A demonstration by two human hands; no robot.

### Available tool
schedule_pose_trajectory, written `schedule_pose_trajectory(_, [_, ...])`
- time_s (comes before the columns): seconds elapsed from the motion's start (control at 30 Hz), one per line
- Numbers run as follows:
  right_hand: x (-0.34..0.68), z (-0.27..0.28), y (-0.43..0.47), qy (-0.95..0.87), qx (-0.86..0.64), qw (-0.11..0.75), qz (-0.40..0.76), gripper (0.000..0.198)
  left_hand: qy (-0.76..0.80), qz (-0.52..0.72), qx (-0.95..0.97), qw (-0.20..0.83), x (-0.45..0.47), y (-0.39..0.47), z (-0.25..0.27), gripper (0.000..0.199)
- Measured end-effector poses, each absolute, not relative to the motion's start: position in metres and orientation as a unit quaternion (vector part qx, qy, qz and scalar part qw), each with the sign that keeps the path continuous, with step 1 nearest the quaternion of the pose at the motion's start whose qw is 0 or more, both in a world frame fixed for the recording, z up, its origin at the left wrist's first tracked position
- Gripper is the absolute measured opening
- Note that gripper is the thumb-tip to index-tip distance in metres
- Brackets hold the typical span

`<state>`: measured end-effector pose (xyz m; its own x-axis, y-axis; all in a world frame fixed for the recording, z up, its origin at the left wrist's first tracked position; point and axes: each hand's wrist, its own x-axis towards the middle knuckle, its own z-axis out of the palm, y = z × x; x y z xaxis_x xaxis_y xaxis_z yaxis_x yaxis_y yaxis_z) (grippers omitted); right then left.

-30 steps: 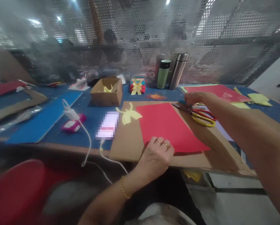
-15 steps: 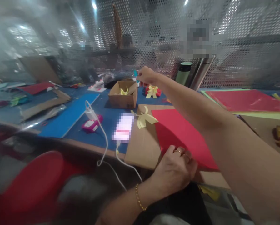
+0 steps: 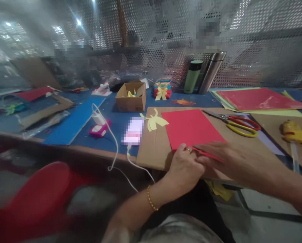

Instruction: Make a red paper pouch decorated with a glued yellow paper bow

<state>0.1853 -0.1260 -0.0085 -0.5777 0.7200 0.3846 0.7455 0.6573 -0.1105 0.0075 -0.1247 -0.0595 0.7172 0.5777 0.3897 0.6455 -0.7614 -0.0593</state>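
A red sheet (image 3: 193, 127), paper or thin foam, lies on a piece of brown cardboard (image 3: 153, 152). My left hand (image 3: 187, 167) has its fingers curled around the sheet's near edge. From the right, my right hand (image 3: 223, 160) meets it there, somewhat blurred, with a raised red edge between its fingers and thumb. Both hands touch or nearly touch. Left of the sheet rests a pale yellow cut-out bow shape (image 3: 154, 122). Scissors (image 3: 235, 124) with one red and one yellow handle lie at the sheet's right.
Behind stand a small cardboard box (image 3: 130, 104) with yellow scraps, a red bundle with a yellow bow (image 3: 162, 92), a green flask (image 3: 192, 77) and a steel flask (image 3: 211, 74). A phone (image 3: 133, 131) is on a white cable. A yellow tool (image 3: 296, 133) is at right.
My right hand has come back from the rear of the table, where it held a small teal piece, to the red sheet's near edge. That edge is now raised. The scissors have come into view.
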Motion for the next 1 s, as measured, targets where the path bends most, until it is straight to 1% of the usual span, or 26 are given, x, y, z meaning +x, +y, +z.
schedule_pose_trajectory(0.07, [0.207, -0.041, -0.143, -0.881, -0.428, 0.203, -0.015, 0.029, -0.338, -0.171, -0.922, 0.082, -0.001, -0.128, -0.050, 0.012])
schedule_pose_trajectory(0.1, [0.214, -0.052, -0.146, -0.880, -0.423, 0.215, -0.020, 0.036, -0.338, -0.164, -0.924, 0.077, -0.007, -0.129, -0.044, 0.011])
schedule_pose_trajectory(0.17, [0.222, -0.066, -0.148, -0.875, -0.421, 0.234, -0.043, 0.040, -0.356, -0.160, -0.917, 0.078, -0.020, -0.132, -0.036, 0.013])
schedule_pose_trajectory(0.23, [0.230, -0.071, -0.145, -0.873, -0.418, 0.246, -0.049, 0.035, -0.383, -0.183, -0.903, 0.063, -0.031, -0.133, -0.033, 0.015])
schedule_pose_trajectory(0.3, [0.240, -0.072, -0.142, -0.868, -0.420, 0.260, -0.052, 0.031, -0.408, -0.234, -0.882, 0.012, -0.039, -0.133, -0.038, 0.015])
schedule_pose_trajectory(0.4, [0.257, -0.075, -0.140, -0.855, -0.425, 0.293, -0.059, 0.032, -0.436, -0.332, -0.835, -0.058, -0.042, -0.133, -0.051, 0.015])
schedule_pose_trajectory(0.5, [0.266, -0.079, -0.144, -0.849, -0.413, 0.327, -0.043, 0.030, -0.443, -0.381, -0.807, -0.088, -0.039, -0.132, -0.057, 0.017])
schedule_pose_trajectory(0.63, [0.267, -0.076, -0.153, -0.833, -0.417, 0.363, -0.025, 0.029, -0.428, -0.392, -0.801, -0.146, -0.030, -0.128, -0.051, 0.015])
schedule_pose_trajectory(0.77, [0.270, -0.070, -0.156, -0.823, -0.419, 0.382, -0.016, 0.028, -0.411, -0.369, -0.804, -0.220, -0.022, -0.121, -0.047, 0.013])
schedule_pose_trajectory(0.87, [0.272, -0.070, -0.154, -0.826, -0.417, 0.379, -0.001, 0.026, -0.400, -0.359, -0.809, -0.236, -0.022, -0.120, -0.050, 0.010])
schedule_pose_trajectory(1.0, [0.273, -0.071, -0.153, -0.826, -0.416, 0.380, 0.005, 0.025, -0.394, -0.361, -0.809, -0.244, -0.029, -0.123, -0.053, 0.013])
